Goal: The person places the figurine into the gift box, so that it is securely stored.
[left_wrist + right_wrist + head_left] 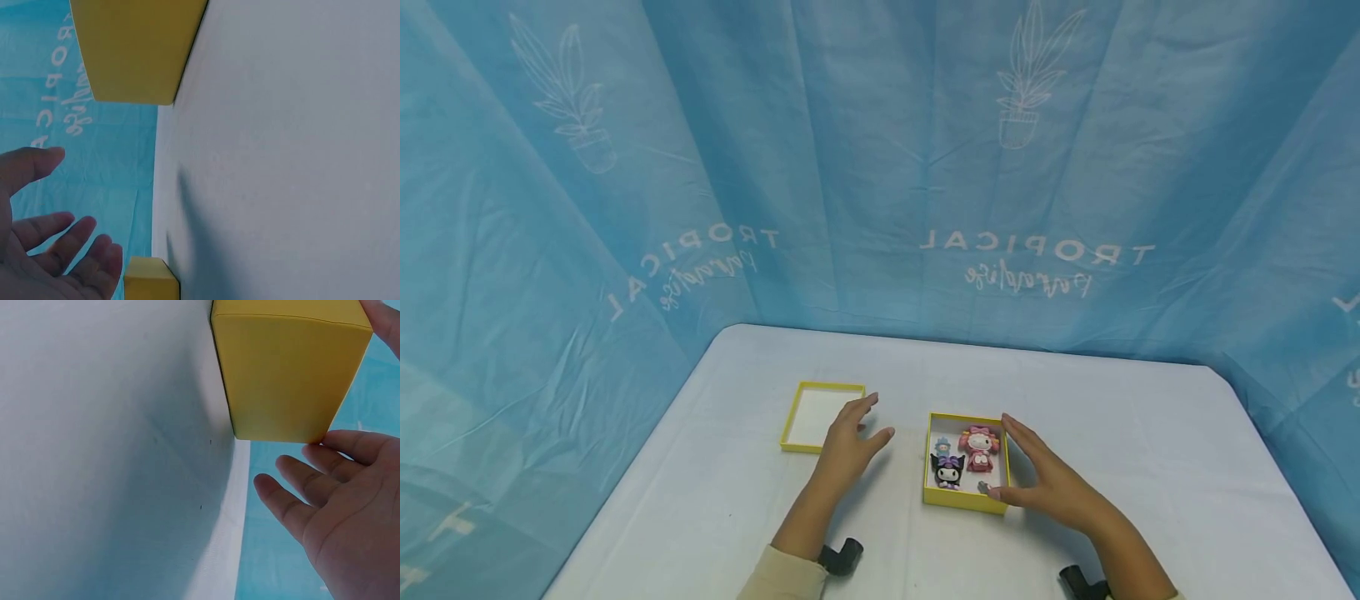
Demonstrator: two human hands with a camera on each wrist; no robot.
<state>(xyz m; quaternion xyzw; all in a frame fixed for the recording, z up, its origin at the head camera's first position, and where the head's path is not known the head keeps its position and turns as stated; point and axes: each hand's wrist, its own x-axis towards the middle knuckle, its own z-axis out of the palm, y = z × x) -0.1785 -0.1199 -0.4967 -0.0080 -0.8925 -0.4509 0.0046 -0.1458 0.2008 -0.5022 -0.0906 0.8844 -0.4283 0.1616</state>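
My right hand (1051,487) spans the right side of a shallow yellow box (958,500), its fingers extended. Its index fingertip is right at the far corner, and its thumb overlaps the near corner. Inside the box lie a pink doll-like figure (979,450), a black-and-purple figure (948,472), a small blue figure (942,447) and a tiny grey piece (983,487) by the thumb. In the air left of the box, my left hand (844,446) holds nothing, fingers loosely spread. It overlaps the right edge of a yellow-rimmed white lid (816,415).
The box and lid sit apart on a white-covered table (730,508). Blue printed curtains (880,167) hang behind and beside it. A black wrist mount (842,557) shows at the left sleeve, another (1082,583) at the right wrist.
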